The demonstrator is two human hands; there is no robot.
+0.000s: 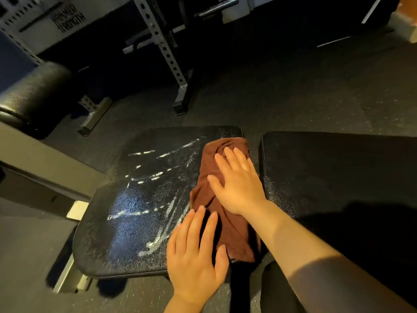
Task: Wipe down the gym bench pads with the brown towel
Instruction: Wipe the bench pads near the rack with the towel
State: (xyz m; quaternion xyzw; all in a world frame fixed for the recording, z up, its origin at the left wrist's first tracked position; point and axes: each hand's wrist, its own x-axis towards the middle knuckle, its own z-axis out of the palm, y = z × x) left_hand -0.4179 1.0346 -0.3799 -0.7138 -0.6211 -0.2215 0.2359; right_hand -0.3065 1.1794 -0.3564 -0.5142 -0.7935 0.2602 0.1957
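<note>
Lying bunched in a long strip along the right edge of the seat pad point(135, 211), the brown towel point(228, 222) runs from the pad's far corner to its near edge, just beside the gap that separates this pad from the back pad point(327, 172). It looks soft, light and limp, so it will likely fold and drag under a palm rather than slide as one piece; flat pressure spread over its middle should carry it better than a pinch at a corner, and a loose end could trail off the bench. The right hand point(237, 179) presses down on the upper half of the cloth with fingers straight and spread, grasping nothing, its forearm reaching in from the lower right. The left hand point(196, 251) lies flat too, fingers extended and released, its fingertips at the towel's left edge and the palm over the pad's near corner; whether the palm bears on the pad or hovers cannot be told. Pale streaks and a wet-looking sheen cover the rest of the seat pad to the left, which suggests most of that surface remains to be wiped, while the back pad looks dull and dry. A steel rack point(167, 50) stands on the floor beyond.
</note>
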